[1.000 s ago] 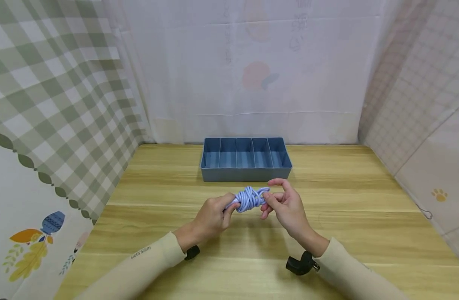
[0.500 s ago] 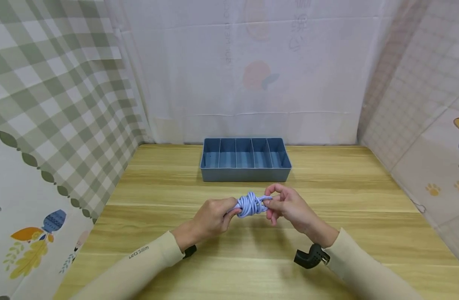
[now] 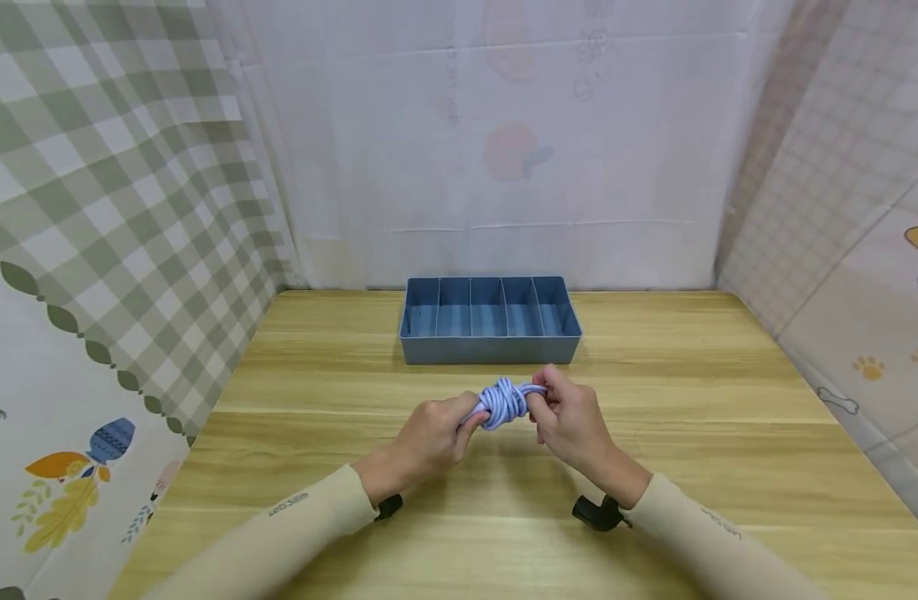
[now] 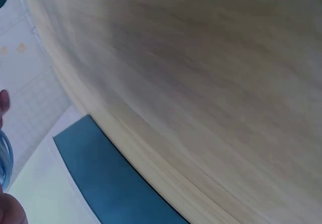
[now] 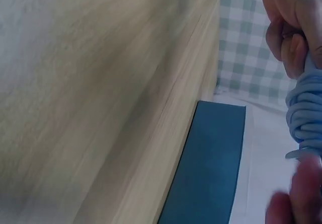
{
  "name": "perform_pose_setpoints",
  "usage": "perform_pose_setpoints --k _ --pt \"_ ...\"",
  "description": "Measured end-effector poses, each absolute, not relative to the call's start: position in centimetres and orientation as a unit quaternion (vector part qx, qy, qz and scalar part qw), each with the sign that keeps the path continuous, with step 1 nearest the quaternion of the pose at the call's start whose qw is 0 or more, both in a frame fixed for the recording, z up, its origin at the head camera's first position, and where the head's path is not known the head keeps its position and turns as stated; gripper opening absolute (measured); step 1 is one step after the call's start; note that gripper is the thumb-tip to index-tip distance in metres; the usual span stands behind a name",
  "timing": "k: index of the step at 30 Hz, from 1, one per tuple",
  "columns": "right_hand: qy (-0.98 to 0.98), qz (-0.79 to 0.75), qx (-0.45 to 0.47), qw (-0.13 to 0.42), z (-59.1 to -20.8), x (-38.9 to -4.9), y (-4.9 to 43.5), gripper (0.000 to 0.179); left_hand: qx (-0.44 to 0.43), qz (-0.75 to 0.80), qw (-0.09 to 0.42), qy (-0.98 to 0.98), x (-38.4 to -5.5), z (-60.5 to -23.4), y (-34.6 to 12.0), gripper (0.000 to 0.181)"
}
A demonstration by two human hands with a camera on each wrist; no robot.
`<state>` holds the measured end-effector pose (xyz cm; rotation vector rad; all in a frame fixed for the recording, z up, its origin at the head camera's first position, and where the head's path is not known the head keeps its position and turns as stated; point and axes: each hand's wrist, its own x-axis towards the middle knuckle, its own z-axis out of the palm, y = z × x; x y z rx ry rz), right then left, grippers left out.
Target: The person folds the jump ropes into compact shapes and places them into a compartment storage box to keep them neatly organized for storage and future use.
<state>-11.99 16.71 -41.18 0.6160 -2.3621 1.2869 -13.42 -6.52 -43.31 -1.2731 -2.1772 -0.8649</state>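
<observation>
A light-blue cord [image 3: 505,402], wound into a tight bundle, is held above the table between both hands. My left hand [image 3: 438,427] grips its left end, thumb on the near side. At the other end my right hand [image 3: 573,415] pinches the loops between curled fingers and thumb. The right wrist view shows the stacked turns of the cord [image 5: 307,108] with left-hand fingers [image 5: 292,48] at one end and blurred right fingertips at the other. Only a sliver of the cord [image 4: 5,158] appears in the left wrist view.
Behind the hands, a blue tray [image 3: 492,350] with several compartments stands near the back of the wooden table [image 3: 338,367]. A white cloth [image 3: 398,167] hangs at the back, a checked one [image 3: 181,167] at the left, a printed one [image 3: 841,275] at the right.
My right hand's fingers, spread apart a second ago, have curled in around the loops at the cord's right end. The bundle dipped slightly, then rose, shifting a little right overall. My left hand keeps its grip.
</observation>
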Motion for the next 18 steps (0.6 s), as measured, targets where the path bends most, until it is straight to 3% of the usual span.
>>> perform_pose_setpoints --k 2,4,13,18 --pt "-0.839 0.425 0.225 0.254 -41.50 -12.19 16.61 0.019 -0.462 -0.300 0.247 -0.797 -13.41 -43.27 -6.36 0.022" --pt "-0.841 0.408 0.213 0.284 -41.53 -12.30 16.58 0.018 -0.463 -0.282 0.260 -0.799 -13.42 -43.24 -6.23 0.021" --pt "-0.848 0.408 0.188 0.280 -41.29 -12.51 16.49 0.017 -0.472 -0.238 0.301 -0.794 -13.66 -42.97 -5.85 0.033" --pt "-0.864 0.348 0.218 0.292 -41.38 -12.94 16.96 0.017 -0.474 -0.243 0.304 -0.790 -13.77 -42.93 -5.81 0.033"
